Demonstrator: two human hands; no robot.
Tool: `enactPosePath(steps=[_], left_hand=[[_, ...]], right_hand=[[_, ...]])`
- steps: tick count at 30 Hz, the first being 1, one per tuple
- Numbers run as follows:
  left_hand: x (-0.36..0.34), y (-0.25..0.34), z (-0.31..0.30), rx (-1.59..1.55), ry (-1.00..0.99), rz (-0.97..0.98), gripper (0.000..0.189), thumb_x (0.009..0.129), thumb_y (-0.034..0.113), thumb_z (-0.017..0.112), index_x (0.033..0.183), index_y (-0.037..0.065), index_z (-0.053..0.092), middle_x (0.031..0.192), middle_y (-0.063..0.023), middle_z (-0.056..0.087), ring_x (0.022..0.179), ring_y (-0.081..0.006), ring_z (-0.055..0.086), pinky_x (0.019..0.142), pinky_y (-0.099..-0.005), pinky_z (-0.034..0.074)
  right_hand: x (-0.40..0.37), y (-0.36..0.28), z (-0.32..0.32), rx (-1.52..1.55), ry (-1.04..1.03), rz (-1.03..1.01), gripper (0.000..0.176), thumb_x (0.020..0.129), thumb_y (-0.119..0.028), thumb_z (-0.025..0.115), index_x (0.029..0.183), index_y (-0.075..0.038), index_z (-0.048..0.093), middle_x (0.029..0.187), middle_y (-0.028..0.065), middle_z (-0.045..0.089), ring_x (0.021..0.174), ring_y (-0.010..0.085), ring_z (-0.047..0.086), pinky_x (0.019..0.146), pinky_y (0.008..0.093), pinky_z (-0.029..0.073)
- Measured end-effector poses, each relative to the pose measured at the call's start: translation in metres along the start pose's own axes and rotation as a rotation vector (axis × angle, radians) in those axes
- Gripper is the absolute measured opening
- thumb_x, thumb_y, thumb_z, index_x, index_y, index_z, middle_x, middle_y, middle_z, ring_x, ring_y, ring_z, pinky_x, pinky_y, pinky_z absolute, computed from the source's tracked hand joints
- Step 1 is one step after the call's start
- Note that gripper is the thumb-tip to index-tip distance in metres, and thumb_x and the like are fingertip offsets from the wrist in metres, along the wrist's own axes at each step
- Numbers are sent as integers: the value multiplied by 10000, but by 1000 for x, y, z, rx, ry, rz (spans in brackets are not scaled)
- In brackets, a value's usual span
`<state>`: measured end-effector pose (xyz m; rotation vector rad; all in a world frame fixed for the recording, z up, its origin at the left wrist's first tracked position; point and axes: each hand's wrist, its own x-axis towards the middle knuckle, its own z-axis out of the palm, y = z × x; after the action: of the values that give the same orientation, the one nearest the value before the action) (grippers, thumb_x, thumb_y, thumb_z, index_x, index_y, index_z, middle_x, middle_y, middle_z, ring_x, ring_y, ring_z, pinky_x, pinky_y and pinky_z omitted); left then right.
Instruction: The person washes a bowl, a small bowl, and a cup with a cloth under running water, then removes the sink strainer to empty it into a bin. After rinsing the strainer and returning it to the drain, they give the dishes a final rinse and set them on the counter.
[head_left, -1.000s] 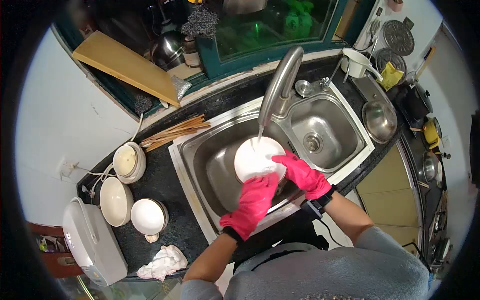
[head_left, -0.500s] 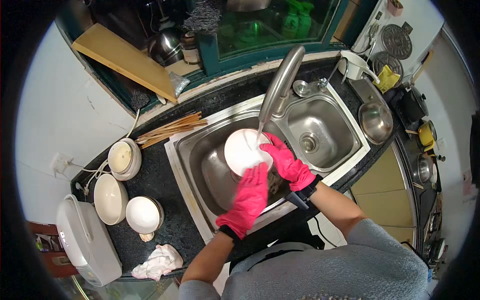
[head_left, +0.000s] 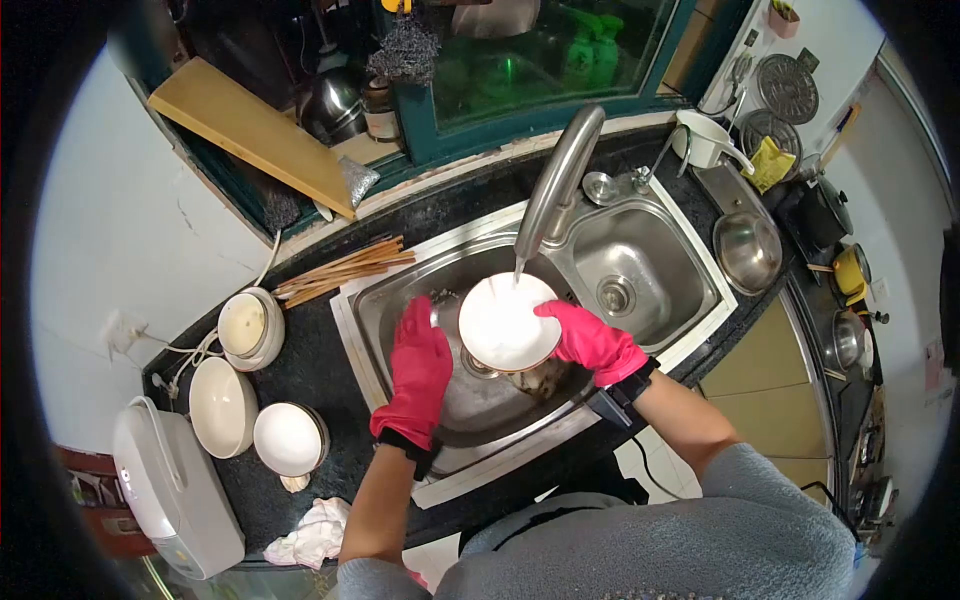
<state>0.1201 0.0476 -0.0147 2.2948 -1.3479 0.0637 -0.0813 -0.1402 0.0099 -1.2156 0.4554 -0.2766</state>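
Note:
A white bowl (head_left: 508,322) is under the faucet (head_left: 560,180), over the larger basin of the steel sink (head_left: 470,400), with water running into it. My right hand (head_left: 598,342), in a pink rubber glove, grips the bowl's right rim with the thumb on top. My left hand (head_left: 418,372), also pink-gloved, hovers over the left part of that basin, apart from the bowl, its fingers stretched out and holding nothing. Something dark and pale, hard to make out, lies in the basin beneath the bowl.
Chopsticks (head_left: 345,270) lie behind the sink at left. Stacked bowls (head_left: 290,438), a large bowl (head_left: 222,407), a crumpled cloth (head_left: 312,533) and a white appliance (head_left: 175,490) stand on the left counter. A metal wok lid (head_left: 748,253) is right of the smaller basin.
My left hand has left the bowl and moved left over the basin. My right hand still holds the bowl, which has shifted slightly right and toward me.

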Motion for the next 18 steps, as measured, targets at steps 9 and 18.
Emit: enactPosePath(steps=[9, 18], left_hand=[[-40, 18, -19, -1167, -239, -216, 543, 941, 300, 619, 1380, 26, 458, 1314, -175, 559, 1173, -270, 564, 960, -351, 472], [-21, 56, 16, -1128, -209, -418, 390, 987, 232, 524, 1220, -81, 507, 1210, -182, 591, 1111, -293, 591, 914, -389, 524]], right_hand=[[-15, 18, 18, 163, 46, 239, 421, 938, -198, 562, 1303, 7, 516, 1225, 128, 603, 1085, 225, 594, 935, 371, 480], [20, 17, 0, 64, 58, -16, 470, 966, -216, 542, 1362, 24, 456, 1221, 123, 603, 1085, 187, 581, 954, 321, 466]])
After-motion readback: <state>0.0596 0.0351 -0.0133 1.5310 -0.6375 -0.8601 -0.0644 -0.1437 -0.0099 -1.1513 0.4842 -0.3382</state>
